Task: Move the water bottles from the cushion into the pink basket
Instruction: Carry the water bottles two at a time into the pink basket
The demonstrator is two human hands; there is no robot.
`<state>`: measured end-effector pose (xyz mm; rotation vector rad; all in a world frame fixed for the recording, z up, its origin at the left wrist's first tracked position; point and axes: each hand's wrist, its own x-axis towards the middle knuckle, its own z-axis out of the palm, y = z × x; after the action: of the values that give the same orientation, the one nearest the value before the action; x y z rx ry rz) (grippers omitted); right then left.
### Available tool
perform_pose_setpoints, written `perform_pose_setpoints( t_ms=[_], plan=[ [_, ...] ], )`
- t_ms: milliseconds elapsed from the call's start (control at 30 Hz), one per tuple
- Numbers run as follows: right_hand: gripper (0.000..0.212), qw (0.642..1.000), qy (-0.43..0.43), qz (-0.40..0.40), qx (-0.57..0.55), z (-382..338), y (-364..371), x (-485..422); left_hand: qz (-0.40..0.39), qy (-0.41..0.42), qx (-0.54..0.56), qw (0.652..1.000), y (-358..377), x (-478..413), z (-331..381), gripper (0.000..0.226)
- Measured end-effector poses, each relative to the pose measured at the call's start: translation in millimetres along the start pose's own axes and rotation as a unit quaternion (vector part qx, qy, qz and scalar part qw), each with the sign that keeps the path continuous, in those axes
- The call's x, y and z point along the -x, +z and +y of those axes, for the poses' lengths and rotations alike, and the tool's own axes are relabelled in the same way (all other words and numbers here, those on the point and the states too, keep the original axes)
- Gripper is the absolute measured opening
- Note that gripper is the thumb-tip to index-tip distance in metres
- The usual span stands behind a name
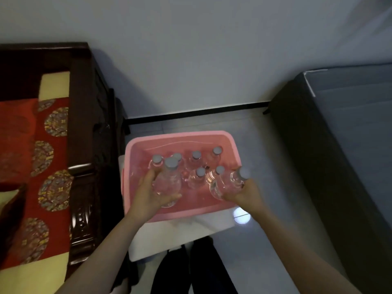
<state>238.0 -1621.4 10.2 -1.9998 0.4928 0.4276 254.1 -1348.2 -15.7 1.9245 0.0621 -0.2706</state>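
A pink basket (140,145) stands on a white stool on the floor in the middle of the view. Several clear water bottles with grey caps stand upright inside it, among them one (196,158) near the back. My left hand (148,195) grips a clear bottle (168,179), upright over the basket's front left. My right hand (247,193) grips another clear bottle (226,182), tilted with its cap pointing right, over the basket's front right. The red patterned cushion (48,153) lies on the dark wooden seat at the left; no bottles show on it.
The dark wooden armrest (84,145) stands between the cushion and the basket. The white stool (169,236) juts out in front of the basket. A dark grey bed frame (331,149) fills the right side. Grey tiled floor lies between them, with the wall behind.
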Motion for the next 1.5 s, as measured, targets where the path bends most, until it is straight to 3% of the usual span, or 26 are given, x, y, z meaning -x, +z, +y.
perform_pose_setpoints(
  t_ms=[100, 200, 267, 367, 533, 667, 833, 1067, 1333, 1500],
  plan=[
    [0.049, 0.997, -0.026, -0.042, 0.055, -1.1, 4.5, -25.2, -0.008, 0.004, -0.033, 0.999, 12.8, -8.0, -21.0, 0.079],
    [0.047, 0.984, -0.110, -0.027, 0.135, -0.2, 11.3, -39.3, -0.025, 0.012, -0.058, 0.998, 23.1, -12.4, -30.3, 0.077],
    [0.053, 0.971, -0.148, -0.074, 0.173, 6.6, 15.5, -47.9, -0.039, 0.024, -0.070, 0.997, 28.6, -13.4, -33.8, 0.073],
    [0.064, 0.965, -0.117, -0.125, 0.198, 20.0, 17.5, -61.5, -0.057, 0.035, -0.093, 0.993, 35.9, -16.2, -37.7, 0.071],
    [0.054, 0.948, -0.120, -0.157, 0.250, 21.5, 20.0, -73.4, -0.073, 0.045, -0.145, 0.986, 45.3, -21.7, -42.5, 0.070],
    [0.054, 0.909, -0.156, -0.188, 0.339, 27.4, 26.0, -75.3, -0.083, 0.046, -0.165, 0.982, 48.7, -25.4, -45.8, 0.061],
    [0.056, 0.893, -0.159, -0.152, 0.392, 25.4, 27.8, -73.5, -0.107, 0.036, -0.183, 0.977, 53.7, -28.2, -48.2, 0.065],
    [0.013, 0.866, -0.195, -0.148, 0.436, 18.8, 24.3, -70.4, -0.133, 0.014, -0.185, 0.973, 59.8, -37.5, -41.8, 0.060],
    [0.007, 0.875, -0.182, -0.105, 0.436, 23.5, 21.4, -69.3, -0.184, -0.002, -0.153, 0.971, 69.4, -42.1, -55.1, 0.052],
    [0.017, 0.873, -0.188, -0.109, 0.437, 27.0, 30.3, -71.9, -0.225, 0.022, -0.166, 0.960, 78.6, -51.5, -62.7, 0.048]
  ],
)
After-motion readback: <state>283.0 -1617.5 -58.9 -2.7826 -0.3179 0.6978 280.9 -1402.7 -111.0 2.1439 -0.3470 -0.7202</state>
